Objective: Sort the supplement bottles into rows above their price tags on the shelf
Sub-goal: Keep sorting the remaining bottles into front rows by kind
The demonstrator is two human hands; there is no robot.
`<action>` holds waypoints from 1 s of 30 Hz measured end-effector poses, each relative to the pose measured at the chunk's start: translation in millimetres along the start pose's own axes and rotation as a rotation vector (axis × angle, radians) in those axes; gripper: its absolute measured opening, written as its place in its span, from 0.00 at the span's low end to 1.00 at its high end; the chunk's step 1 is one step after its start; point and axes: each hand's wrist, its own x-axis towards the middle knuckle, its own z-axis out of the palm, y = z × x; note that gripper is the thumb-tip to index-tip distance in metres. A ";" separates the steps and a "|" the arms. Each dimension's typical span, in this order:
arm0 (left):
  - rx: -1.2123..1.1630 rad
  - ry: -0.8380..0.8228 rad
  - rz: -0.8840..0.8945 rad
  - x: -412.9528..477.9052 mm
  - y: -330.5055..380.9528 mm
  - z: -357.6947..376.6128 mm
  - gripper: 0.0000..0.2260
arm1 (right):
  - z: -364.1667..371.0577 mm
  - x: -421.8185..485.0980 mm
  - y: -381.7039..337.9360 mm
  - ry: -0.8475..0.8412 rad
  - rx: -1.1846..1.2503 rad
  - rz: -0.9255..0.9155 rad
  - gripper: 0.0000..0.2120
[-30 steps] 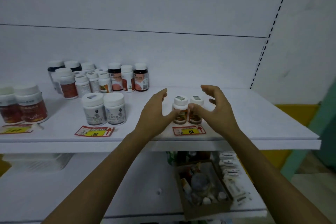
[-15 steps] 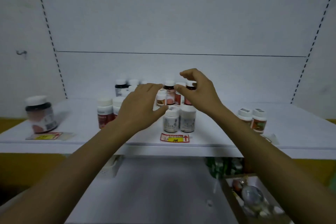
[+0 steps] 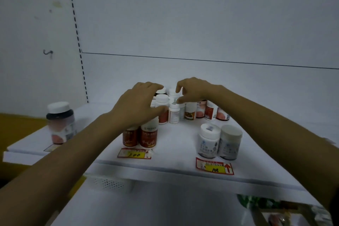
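The step in hand is judged to be the picking of bottles out of the unsorted cluster massed at the back of the shelf, so that they can be brought forward into rows. This is best done with one bottle taken per hand, gripped on the body rather than by the cap alone, and lifted straight up before being drawn forward. The bottles stand touching, and a sideways pull is likely to topple neighbours. Labels should be matched before anything is set down. A red-labelled pair is stood just behind a price tag, a white pair behind a second tag, and a large dark bottle is seen alone, well to the left. Both forearms are stretched forward over the shelf edge. The left hand is arched over the cluster's near left side, fingers curved above a white cap and thumb below it. The right hand is held above the cluster, index finger and thumb bent toward a small white bottle. Whether either hand is closed on a bottle cannot be told through the blur.
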 end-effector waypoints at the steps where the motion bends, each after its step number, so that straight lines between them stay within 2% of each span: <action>1: 0.020 -0.011 0.016 6.6 -4.0 2.1 0.27 | 7.8 13.3 1.4 -0.044 -0.035 -0.004 0.23; 5: 0.083 -0.039 0.074 34.9 -16.7 7.4 0.26 | 33.6 56.8 7.7 -0.164 -0.123 -0.007 0.27; 9: 0.064 -0.053 0.079 56.0 -25.4 17.6 0.24 | 43.7 77.0 10.3 -0.229 -0.155 0.007 0.26; 14: 0.008 -0.038 0.084 69.9 -29.5 33.2 0.23 | 49.0 82.4 9.8 -0.182 -0.086 -0.010 0.21; 19: -0.060 0.004 0.112 72.5 -25.0 33.6 0.22 | 49.6 81.6 11.4 -0.168 -0.063 0.020 0.22; 22: -0.107 0.027 0.126 72.0 -21.8 30.9 0.24 | 36.4 73.0 14.2 -0.130 0.038 0.019 0.20; 26: -0.319 0.024 0.099 67.4 -18.7 32.9 0.31 | -4.5 36.6 10.1 -0.056 0.305 -0.023 0.11; 30: -0.804 -0.030 -0.037 51.9 -11.9 18.7 0.35 | -44.1 -14.7 0.7 0.045 0.520 -0.084 0.10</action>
